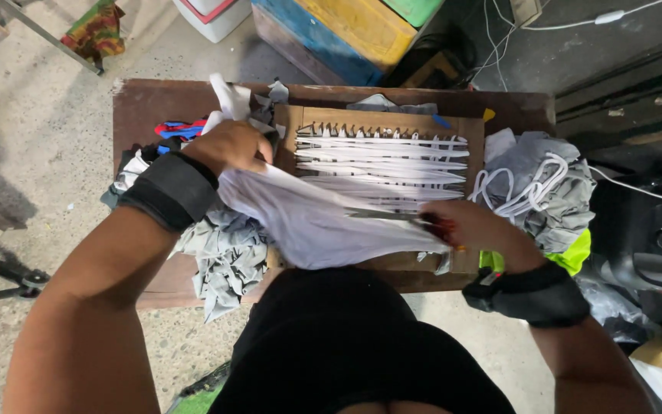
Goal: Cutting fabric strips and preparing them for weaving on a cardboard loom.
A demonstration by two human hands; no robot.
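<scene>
Concrete floor surrounded a dark wooden table [147,103], and painted crates in blue and yellow [346,31] stood beyond its far edge. On the table I observed a wooden loom frame [289,126] with nails along its top rail and white fabric strips [381,157] stretched across it from side to side. My left hand [231,146] was closed on the upper end of a white cloth [308,226], pulling it taut over the frame's near left corner. My right hand [465,226] was wrapped around red-handled scissors [400,217], whose blades lay against the cloth's right portion; I could not tell how far the blades were parted. Both wrists carried black bands. Grey fabric scraps [227,257] lay heaped under the left forearm, touching the cloth. A second pile of grey fabric with looped white strips [534,188] sat just beside the frame on the right, with a yellow-green piece [576,257] beneath it.
</scene>
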